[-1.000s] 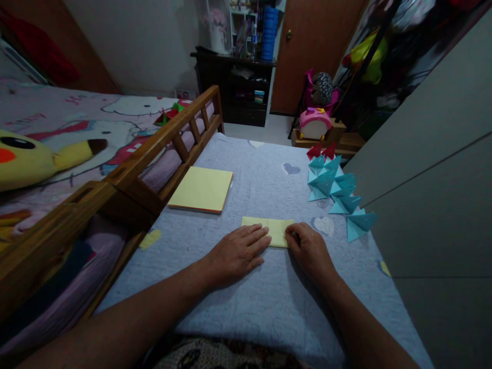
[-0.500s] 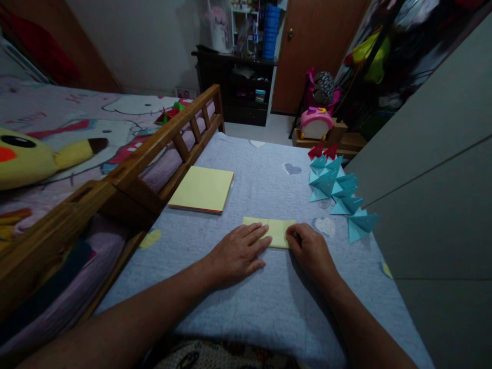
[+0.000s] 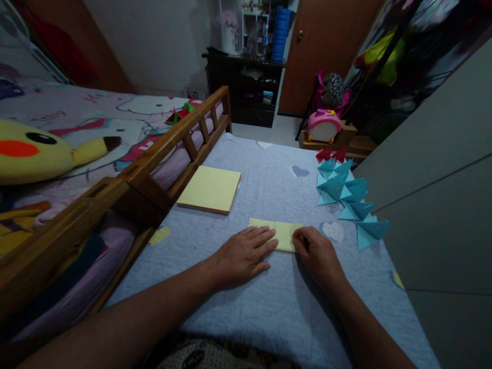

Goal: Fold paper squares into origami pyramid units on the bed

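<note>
A folded strip of yellow paper (image 3: 285,237) lies crosswise on the bed sheet in front of me. My left hand (image 3: 246,253) rests flat on its left part, fingers stretched out and slightly spread. At the right end, my right hand (image 3: 315,250) pinches the strip between thumb and curled fingers. Beyond my left hand is a square stack of paper (image 3: 210,188), yellow on top with an orange edge showing below. Folded turquoise paper pieces (image 3: 355,195) stand in a group to the right, with red folded pieces (image 3: 331,154) behind them.
A wooden bed rail (image 3: 169,138) runs along the left, with a yellow plush toy (image 3: 46,154) past it. A pale cabinet panel (image 3: 434,205) borders the right side. Beyond the sheet's far edge stand a dark shelf unit (image 3: 242,92) and a pink toy case (image 3: 325,125).
The camera view has turned slightly left, so everything sits further right in the picture. Both hands keep the same places on the yellow paper.
</note>
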The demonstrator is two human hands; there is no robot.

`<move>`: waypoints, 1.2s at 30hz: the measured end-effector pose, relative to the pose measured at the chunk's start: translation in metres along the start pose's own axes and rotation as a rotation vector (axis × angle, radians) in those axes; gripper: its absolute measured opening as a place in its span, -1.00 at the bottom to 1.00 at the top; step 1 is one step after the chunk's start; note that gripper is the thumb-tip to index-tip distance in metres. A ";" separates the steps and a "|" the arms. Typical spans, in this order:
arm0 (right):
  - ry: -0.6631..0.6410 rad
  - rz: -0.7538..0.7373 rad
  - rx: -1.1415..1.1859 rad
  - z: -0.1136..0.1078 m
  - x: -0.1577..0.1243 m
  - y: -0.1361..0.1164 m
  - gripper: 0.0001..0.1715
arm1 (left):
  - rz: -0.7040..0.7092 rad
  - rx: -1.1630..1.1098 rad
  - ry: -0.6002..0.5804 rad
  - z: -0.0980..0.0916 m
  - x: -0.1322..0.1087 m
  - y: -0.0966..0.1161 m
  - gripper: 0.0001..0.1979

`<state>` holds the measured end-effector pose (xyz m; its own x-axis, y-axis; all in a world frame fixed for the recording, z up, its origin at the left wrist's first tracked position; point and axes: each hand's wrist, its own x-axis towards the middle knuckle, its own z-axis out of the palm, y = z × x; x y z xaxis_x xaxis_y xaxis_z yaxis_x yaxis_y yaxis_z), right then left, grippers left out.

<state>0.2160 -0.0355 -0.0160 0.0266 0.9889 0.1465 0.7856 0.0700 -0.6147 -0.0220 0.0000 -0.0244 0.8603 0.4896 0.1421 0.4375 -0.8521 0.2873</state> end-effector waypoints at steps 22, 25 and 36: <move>-0.008 0.008 -0.044 0.000 0.000 0.000 -0.85 | -0.048 0.059 -0.018 0.000 -0.001 0.000 -0.45; 0.008 0.004 -0.045 0.001 0.000 0.001 -0.86 | -0.049 0.052 -0.019 0.001 -0.002 0.000 -0.45; 0.002 0.018 -0.020 0.000 0.000 0.000 -0.85 | -0.059 0.053 -0.046 -0.003 -0.001 0.002 -0.45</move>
<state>0.2160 -0.0355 -0.0158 0.0418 0.9897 0.1367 0.7973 0.0494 -0.6015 -0.0225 -0.0016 -0.0209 0.8434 0.5309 0.0824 0.4996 -0.8314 0.2431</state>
